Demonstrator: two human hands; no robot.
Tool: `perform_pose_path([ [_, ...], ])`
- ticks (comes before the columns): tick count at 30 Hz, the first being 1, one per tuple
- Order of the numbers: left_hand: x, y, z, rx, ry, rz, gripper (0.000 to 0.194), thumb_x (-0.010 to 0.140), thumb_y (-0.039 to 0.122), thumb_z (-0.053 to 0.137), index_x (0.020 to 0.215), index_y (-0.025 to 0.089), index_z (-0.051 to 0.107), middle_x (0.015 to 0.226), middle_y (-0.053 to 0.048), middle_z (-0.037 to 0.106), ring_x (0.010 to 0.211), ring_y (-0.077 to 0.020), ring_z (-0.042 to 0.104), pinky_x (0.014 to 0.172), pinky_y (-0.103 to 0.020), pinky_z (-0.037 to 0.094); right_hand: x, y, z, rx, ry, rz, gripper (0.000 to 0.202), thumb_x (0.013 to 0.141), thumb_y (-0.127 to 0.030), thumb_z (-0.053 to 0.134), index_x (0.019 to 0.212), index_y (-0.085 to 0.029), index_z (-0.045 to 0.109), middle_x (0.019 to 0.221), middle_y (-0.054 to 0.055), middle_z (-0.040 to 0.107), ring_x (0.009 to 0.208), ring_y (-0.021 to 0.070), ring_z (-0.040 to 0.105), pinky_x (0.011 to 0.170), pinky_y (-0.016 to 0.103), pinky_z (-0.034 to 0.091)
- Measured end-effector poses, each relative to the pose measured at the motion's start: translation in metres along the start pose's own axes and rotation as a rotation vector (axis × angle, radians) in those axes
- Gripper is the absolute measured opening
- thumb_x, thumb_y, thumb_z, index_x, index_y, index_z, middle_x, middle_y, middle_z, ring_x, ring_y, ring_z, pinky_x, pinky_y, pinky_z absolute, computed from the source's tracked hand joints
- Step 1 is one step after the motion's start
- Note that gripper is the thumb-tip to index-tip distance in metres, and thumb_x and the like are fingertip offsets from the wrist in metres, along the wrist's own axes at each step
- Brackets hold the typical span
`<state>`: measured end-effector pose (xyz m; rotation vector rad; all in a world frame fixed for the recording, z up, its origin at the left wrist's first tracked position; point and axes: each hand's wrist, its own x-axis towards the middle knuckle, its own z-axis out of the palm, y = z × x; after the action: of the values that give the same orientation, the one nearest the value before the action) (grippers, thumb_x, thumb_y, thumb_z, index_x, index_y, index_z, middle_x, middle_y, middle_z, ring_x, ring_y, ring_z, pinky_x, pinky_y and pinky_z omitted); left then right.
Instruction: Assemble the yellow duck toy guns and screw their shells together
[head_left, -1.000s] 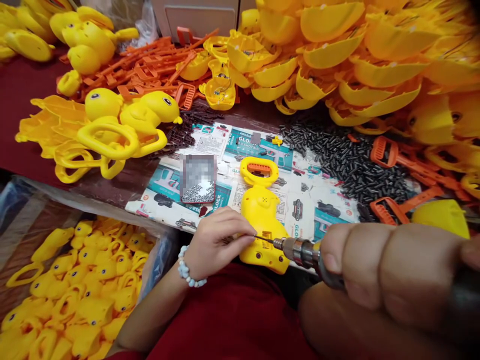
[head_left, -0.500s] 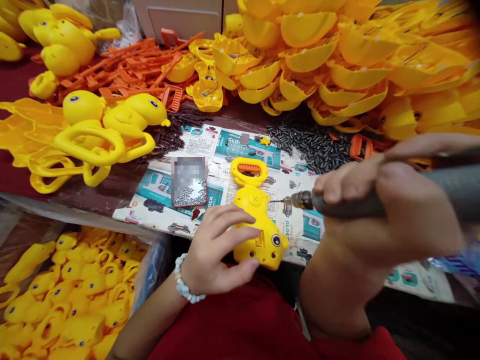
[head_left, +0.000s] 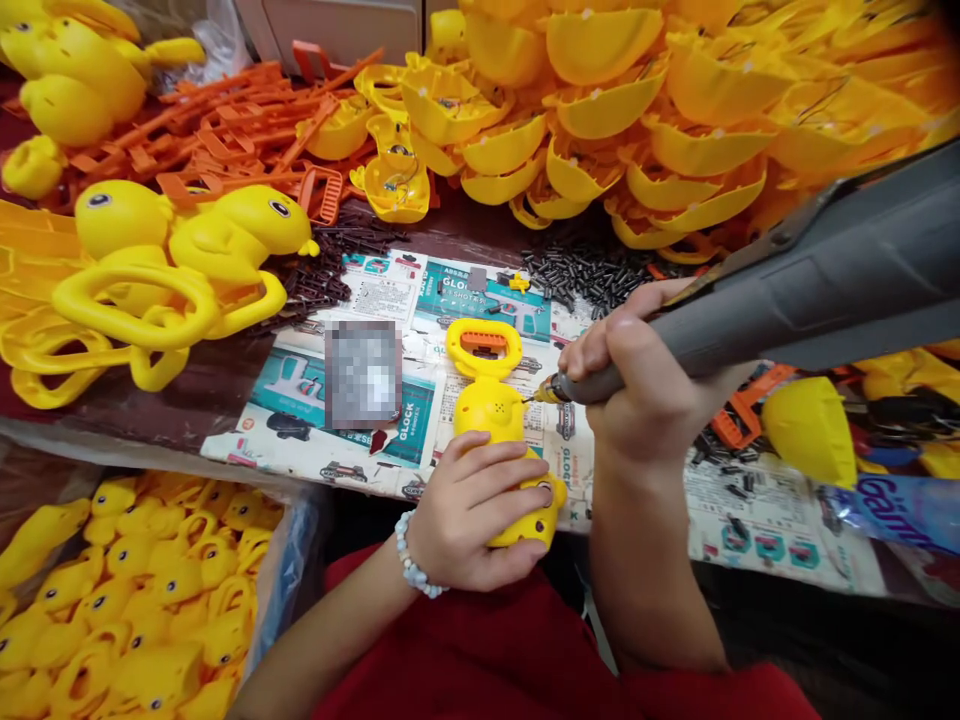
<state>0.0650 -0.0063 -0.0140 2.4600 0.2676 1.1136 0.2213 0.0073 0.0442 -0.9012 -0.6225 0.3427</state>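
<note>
With the left hand (head_left: 480, 510) spread over and holding the yellow toy (head_left: 487, 412) at the near edge of the counter (head_left: 459, 226), and the right hand (head_left: 637, 385) wrapped around a grey power driver (head_left: 787, 290), probably screwing at the toy's right side; cannot tell whether touching with the bit (head_left: 530, 398). Seems to call for steady pressure. Crowded beyond by stacked yellow shells (head_left: 604, 105) and loose black pieces (head_left: 596, 275); apparently unobstructed around the tip.

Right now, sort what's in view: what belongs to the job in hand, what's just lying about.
Job in hand:
yellow toy, under the left hand
grey driver, in the right hand
yellow shells and orange parts, probably: colours match

Just lying about, it seems:
blue packet, right
crumpled clear plastic, back left
</note>
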Motion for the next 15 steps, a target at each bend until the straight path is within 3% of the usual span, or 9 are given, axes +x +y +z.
perform_pose_path([
  [5, -0.001, -0.006, -0.003, -0.047, 0.003, 0.047, 0.04, 0.093, 0.049, 0.045, 0.096, 0.014, 0.064, 0.099, -0.009, 0.074, 0.105, -0.0196, 0.064, 0.104, -0.035, 0.036, 0.0, -0.002, -0.003, -0.003, -0.054, -0.001, 0.014, 0.07, -0.013, 0.063, 0.071, -0.02, 0.052, 0.056, -0.007, 0.047, 0.036, 0.0084, 0.044, 0.036, 0.025, 0.039],
  [11, -0.001, -0.002, -0.01, -0.159, -0.018, 0.024, 0.04, 0.094, 0.049, 0.041, 0.1, 0.016, 0.062, 0.101, -0.01, 0.072, 0.105, -0.0199, 0.065, 0.104, -0.036, 0.039, -0.005, -0.004, -0.003, 0.017, 0.031, -0.003, 0.016, 0.065, -0.011, 0.063, 0.075, -0.019, 0.052, 0.058, -0.007, 0.049, 0.036, 0.0071, 0.043, 0.036, 0.024, 0.038],
  [13, -0.001, -0.005, -0.023, -0.181, -0.007, -0.048, 0.035, 0.095, 0.044, 0.04, 0.101, 0.017, 0.061, 0.105, -0.011, 0.07, 0.104, -0.0201, 0.064, 0.097, -0.036, 0.045, -0.006, -0.012, -0.005, 0.022, 0.013, -0.016, 0.018, 0.063, -0.012, 0.063, 0.078, -0.019, 0.055, 0.055, -0.007, 0.051, 0.036, 0.0089, 0.044, 0.036, 0.025, 0.038],
  [15, -0.001, -0.016, -0.04, -0.003, 0.047, -0.219, 0.023, 0.094, 0.029, 0.044, 0.101, 0.016, 0.061, 0.104, -0.012, 0.067, 0.1, -0.0204, 0.063, 0.088, -0.036, 0.05, -0.006, -0.023, -0.011, 0.013, -0.014, -0.077, 0.019, 0.061, -0.012, 0.06, 0.079, -0.018, 0.057, 0.048, -0.007, 0.05, 0.036, 0.0109, 0.043, 0.036, 0.026, 0.038],
])
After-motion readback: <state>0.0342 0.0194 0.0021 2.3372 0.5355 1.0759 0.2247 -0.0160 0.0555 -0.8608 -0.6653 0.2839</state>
